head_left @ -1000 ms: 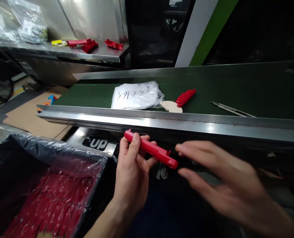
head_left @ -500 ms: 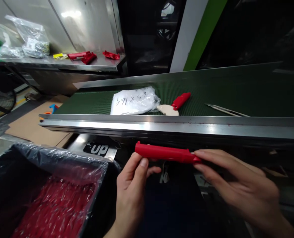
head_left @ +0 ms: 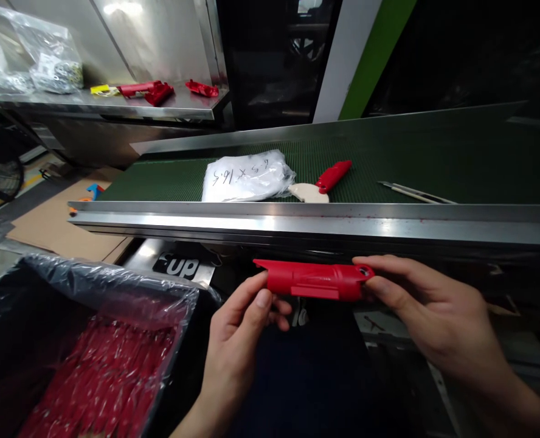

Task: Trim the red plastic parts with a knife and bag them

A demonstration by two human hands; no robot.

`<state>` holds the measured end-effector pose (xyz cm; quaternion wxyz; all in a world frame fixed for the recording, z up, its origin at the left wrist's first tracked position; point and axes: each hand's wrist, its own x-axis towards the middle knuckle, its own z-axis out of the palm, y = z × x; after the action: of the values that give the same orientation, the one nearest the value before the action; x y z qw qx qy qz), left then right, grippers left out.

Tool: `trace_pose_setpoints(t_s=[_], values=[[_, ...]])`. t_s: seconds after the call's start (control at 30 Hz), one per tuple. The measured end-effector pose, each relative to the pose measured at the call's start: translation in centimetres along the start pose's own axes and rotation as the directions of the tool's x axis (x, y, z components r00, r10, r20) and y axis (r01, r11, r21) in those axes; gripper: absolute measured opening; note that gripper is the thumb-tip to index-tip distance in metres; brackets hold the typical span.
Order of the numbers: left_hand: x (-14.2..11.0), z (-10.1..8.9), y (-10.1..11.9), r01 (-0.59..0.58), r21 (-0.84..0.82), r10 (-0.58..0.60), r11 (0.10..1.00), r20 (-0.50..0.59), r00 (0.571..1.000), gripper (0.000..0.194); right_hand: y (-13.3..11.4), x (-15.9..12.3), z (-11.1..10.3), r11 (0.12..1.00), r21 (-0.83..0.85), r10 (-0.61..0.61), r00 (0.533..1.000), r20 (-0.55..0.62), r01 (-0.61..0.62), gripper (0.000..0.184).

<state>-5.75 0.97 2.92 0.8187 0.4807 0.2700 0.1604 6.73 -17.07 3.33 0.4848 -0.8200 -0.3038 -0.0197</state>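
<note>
A long red plastic part (head_left: 314, 281) is held level just below the steel rail (head_left: 297, 222) of the conveyor. My left hand (head_left: 240, 331) pinches its left end between thumb and fingers. My right hand (head_left: 427, 313) grips its right end with the fingertips. The part's broad moulded face is turned towards me.
A green conveyor belt (head_left: 434, 158) carries a white plastic bag (head_left: 245, 176) with writing, a red-handled tool (head_left: 320, 182) and a thin metal tool (head_left: 413, 192). A black bin lined with clear plastic (head_left: 92, 347) holds several red parts. More red parts (head_left: 151, 91) lie on a steel shelf.
My right hand came in and took the part's right end. Both hands turned the part from slanted to level, then rolled it so its broad face shows.
</note>
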Motion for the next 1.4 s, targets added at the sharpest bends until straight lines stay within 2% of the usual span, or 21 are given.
trace_pose_setpoints(t_s=[0.23, 0.47, 0.57, 0.73, 0.8, 0.83, 0.9, 0.93, 0.97, 1.0, 1.03, 1.07, 1.13, 1.23, 1.3, 1.4], values=[[0.3, -0.2, 0.0, 0.001, 0.019, -0.001, 1.000, 0.006, 1.000, 0.023, -0.3, 0.3, 0.6, 0.989, 0.131, 0.066, 0.997, 0.047, -0.072, 0.016], [0.6, -0.5, -0.2, 0.068, 0.019, -0.068, 0.998, -0.007, 0.998, 0.022, -0.3, 0.4, 1.5, 0.939, 0.299, 0.146, 0.983, 0.108, -0.172, 0.015], [0.9, -0.5, -0.2, 0.108, -0.026, -0.108, 0.994, 0.006, 0.994, 0.024, -0.6, 0.5, 1.4, 0.959, 0.261, 0.087, 0.992, 0.092, -0.108, 0.014], [1.7, -0.8, -0.5, 0.122, -0.098, -0.119, 0.988, 0.027, 0.992, 0.031, -1.4, 0.1, 2.1, 0.986, 0.100, -0.144, 0.984, 0.103, 0.134, 0.021], [1.9, -1.0, -0.6, 0.121, -0.155, -0.115, 0.980, 0.048, 0.992, 0.037, -2.0, -0.4, 3.2, 0.955, 0.052, -0.296, 0.946, 0.134, 0.292, 0.025], [1.9, -1.2, -0.6, 0.129, -0.186, -0.121, 0.974, 0.054, 0.991, 0.040, -2.4, -0.5, 3.8, 0.919, 0.042, -0.393, 0.904, 0.169, 0.392, 0.026], [2.1, -1.5, -0.4, 0.156, -0.234, -0.152, 0.960, 0.034, 0.988, 0.049, -3.1, -0.2, 5.0, 0.801, 0.070, -0.592, 0.770, 0.240, 0.594, 0.022], [2.1, -1.7, -0.3, 0.163, -0.254, -0.166, 0.953, 0.009, 0.986, 0.053, -3.4, 0.5, 5.4, 0.747, 0.098, -0.656, 0.705, 0.270, 0.658, 0.020], [2.2, -2.0, -0.1, 0.162, -0.273, -0.173, 0.948, -0.018, 0.985, 0.055, -3.6, 1.7, 5.6, 0.714, 0.115, -0.690, 0.667, 0.280, 0.690, 0.018], [2.2, -2.3, 0.0, 0.149, -0.288, -0.170, 0.946, -0.048, 0.984, 0.058, -3.7, 3.3, 5.8, 0.709, 0.104, -0.695, 0.666, 0.271, 0.698, 0.016], [2.2, -2.7, 0.1, 0.129, -0.301, -0.159, 0.945, -0.077, 0.984, 0.062, -3.6, 5.2, 5.8, 0.729, 0.052, -0.670, 0.695, 0.261, 0.683, 0.014], [2.1, -3.1, 0.1, 0.108, -0.308, -0.146, 0.945, -0.105, 0.984, 0.066, -3.3, 7.6, 5.8, 0.766, -0.025, -0.618, 0.746, 0.248, 0.642, 0.014], [2.0, -3.9, 0.3, 0.068, -0.303, -0.121, 0.951, -0.161, 0.979, 0.072, -2.4, 12.5, 5.7, 0.807, -0.254, -0.461, 0.837, 0.293, 0.533, 0.014], [1.7, -4.9, 0.4, 0.056, -0.293, -0.129, 0.955, -0.235, 0.963, 0.075, -0.8, 18.5, 6.3, 0.779, -0.405, -0.313, 0.858, 0.408, 0.478, 0.017], [1.5, -5.3, 0.5, 0.063, -0.295, -0.143, 0.953, -0.256, 0.956, 0.074, 0.1, 20.6, 7.5, 0.760, -0.480, -0.229, 0.872, 0.433, 0.438, 0.015], [1.5, -5.5, 0.4, 0.077, -0.302, -0.160, 0.950, -0.260, 0.952, 0.073, 0.8, 21.5, 9.6, 0.736, -0.599, -0.081, 0.919, 0.386, 0.316, 0.023]])
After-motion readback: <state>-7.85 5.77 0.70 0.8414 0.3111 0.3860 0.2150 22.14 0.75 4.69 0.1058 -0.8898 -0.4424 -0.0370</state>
